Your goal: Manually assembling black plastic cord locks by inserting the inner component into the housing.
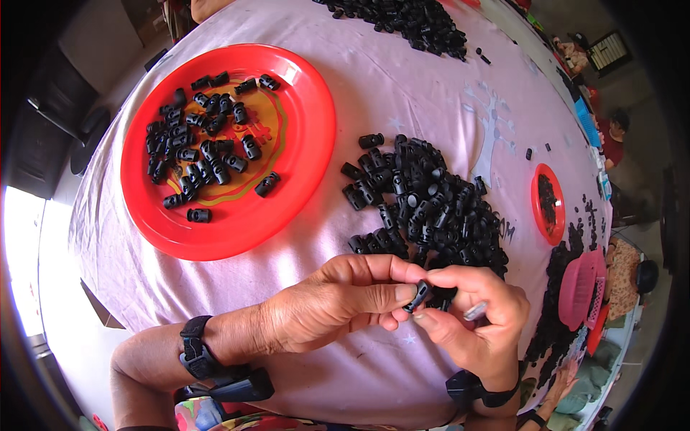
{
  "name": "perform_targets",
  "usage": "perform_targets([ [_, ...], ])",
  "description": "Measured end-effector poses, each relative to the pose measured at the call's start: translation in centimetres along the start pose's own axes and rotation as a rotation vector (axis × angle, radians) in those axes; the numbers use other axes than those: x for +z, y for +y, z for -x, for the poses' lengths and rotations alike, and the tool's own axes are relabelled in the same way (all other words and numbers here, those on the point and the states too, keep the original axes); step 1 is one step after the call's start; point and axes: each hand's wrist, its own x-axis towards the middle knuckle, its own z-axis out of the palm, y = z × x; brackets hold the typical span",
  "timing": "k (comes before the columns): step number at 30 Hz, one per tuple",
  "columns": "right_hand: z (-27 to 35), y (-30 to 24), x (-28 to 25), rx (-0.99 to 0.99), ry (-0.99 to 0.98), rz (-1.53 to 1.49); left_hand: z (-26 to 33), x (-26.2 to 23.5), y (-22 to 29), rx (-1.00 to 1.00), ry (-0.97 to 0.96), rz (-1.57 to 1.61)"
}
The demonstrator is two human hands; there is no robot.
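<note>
Left hand (323,302) and right hand (471,312) meeting fingertip to fingertip, each grip pinching one black toggle (419,295)

small black plastic cord lock (420,294), pinched between fingertips of both hands, tilted on a slant, held just above the worktop, right next to the big loose pile of identical black pieces (424,201)

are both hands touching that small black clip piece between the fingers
Touching. The head view shows the left hand and right hand both pinching the small black clip piece with their fingertips.
</note>
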Motion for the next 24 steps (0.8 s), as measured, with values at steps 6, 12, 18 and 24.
perform_targets([
  [6, -0.3, 0.8, 0.7, 0.081, -0.032, -0.234, -0.3, 0.0, -0.1, -0.028, -0.009, -0.046],
  [12, -0.1, 1.6, 1.2, 0.173, 0.003, -0.419, -0.1, -0.2, -0.3, -0.054, -0.006, -0.060],
  [18, -0.1, 1.7, 0.5, 0.161, -0.036, -0.444, 0.0, -0.1, 0.0, -0.066, -0.082, 0.058],
  [24, 0.2, 2.2, 0.9, 0.172, -0.086, -0.543, 0.0, 0.1, 0.2, -0.080, -0.053, 0.101],
])
